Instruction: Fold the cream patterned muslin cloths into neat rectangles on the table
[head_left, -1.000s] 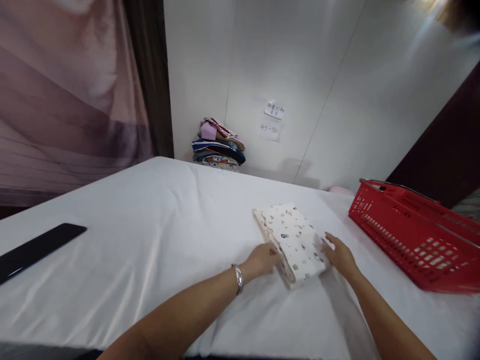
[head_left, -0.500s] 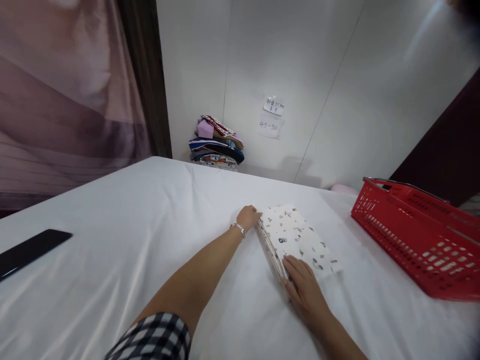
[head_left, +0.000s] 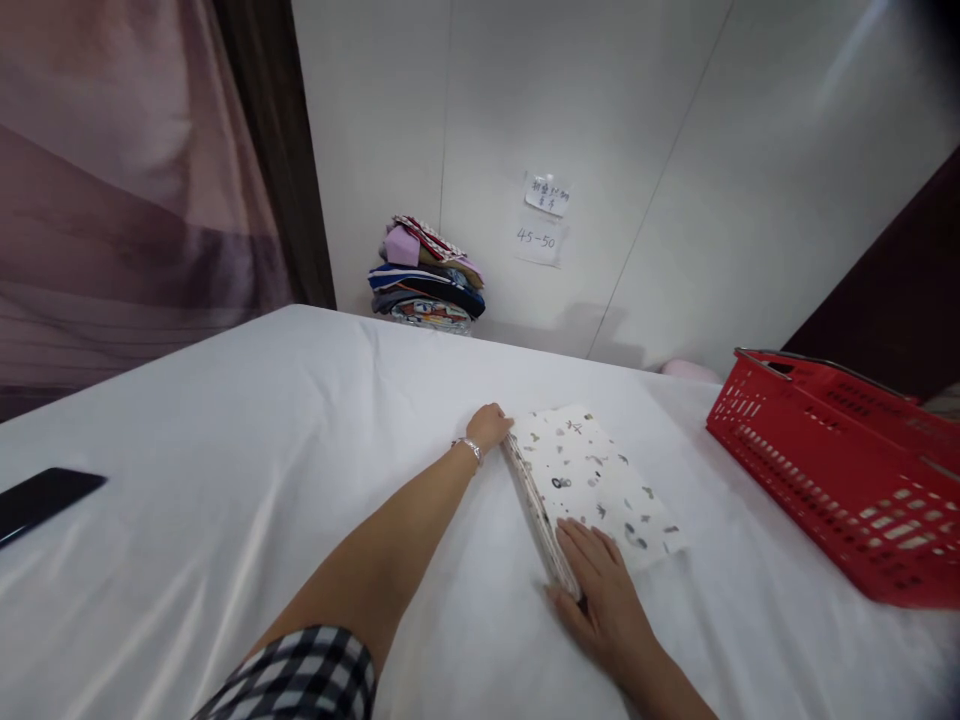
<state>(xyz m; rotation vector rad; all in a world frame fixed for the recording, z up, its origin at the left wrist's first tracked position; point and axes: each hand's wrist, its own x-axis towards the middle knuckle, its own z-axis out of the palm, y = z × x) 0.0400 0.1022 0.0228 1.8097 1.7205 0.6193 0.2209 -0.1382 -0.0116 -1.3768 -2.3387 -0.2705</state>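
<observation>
Folded printed cloth (head_left: 596, 480) lies flat on the white worktop (head_left: 247, 440), between both hands; white with small dark motifs, layered fold edge along its left side. Left hand (head_left: 491, 425) at the cloth's far left corner, fingers curled against the edge, touching, not gripping; silver bracelet (head_left: 471, 448) on that wrist; checked sleeve (head_left: 300, 680) at the upper arm. Right hand (head_left: 604, 595) flat and open, palm down, fingers resting on the cloth's near left corner, holding nothing. Red plastic basket (head_left: 840, 480) well to the right of the right hand. Dark flat object (head_left: 41, 495) far left of the left hand. Stack of folded clothes (head_left: 426, 285) beyond the hands by the wall, 2 paper notes (head_left: 544, 215) above right of it.
</observation>
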